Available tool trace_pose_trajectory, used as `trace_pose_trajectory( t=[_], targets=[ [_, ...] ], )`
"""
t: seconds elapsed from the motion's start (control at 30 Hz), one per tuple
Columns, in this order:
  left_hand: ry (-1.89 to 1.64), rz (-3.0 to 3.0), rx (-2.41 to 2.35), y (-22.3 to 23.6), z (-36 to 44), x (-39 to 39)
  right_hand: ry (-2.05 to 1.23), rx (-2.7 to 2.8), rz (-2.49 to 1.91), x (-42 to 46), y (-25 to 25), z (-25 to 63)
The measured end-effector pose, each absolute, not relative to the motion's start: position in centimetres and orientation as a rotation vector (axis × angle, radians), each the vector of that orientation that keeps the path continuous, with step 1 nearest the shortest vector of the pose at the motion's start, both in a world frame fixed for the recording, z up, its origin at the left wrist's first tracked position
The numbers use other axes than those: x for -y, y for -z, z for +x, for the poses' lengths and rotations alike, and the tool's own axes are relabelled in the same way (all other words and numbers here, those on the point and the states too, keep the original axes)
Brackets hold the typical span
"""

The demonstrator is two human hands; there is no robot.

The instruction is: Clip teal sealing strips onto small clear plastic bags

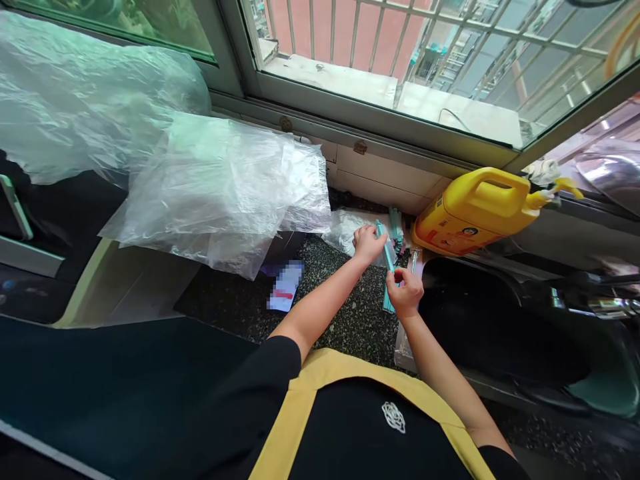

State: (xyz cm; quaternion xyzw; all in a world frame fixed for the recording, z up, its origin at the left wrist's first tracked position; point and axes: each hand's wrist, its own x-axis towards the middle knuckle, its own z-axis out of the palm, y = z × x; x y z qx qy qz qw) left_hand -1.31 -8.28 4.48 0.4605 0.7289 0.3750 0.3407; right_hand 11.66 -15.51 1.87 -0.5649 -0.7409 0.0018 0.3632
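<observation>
My left hand (pixel 369 245) pinches the upper end of a slim light-blue plastic strip (pixel 387 252). Its lower end is held between the thumb and fingers of my right hand (pixel 406 293). Flat strips of similar colour (pixel 387 303) lie on the speckled counter, partly hidden by my right hand. A bundle of blue-green pieces (pixel 396 225) sits just beyond, near the wall. Left of it, a crumpled clear plastic bag (pixel 343 230) lies behind my left hand.
A large yellow pump jug (pixel 465 213) stands at the right beside a dark sink basin (pixel 490 320). Big clear plastic sheets (pixel 225 180) cover the left side below the window. A blurred-out packet (pixel 286 287) lies on the dark counter (pixel 340 313).
</observation>
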Motion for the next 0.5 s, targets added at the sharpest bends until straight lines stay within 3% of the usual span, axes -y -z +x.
trace_pose_trajectory(
  t=[0.5],
  targets=[
    [-1.189,1.328,-1.704,-7.0,-3.1,17.1,-0.113,1.897,-1.346,24.1,-5.5,11.9]
  ],
)
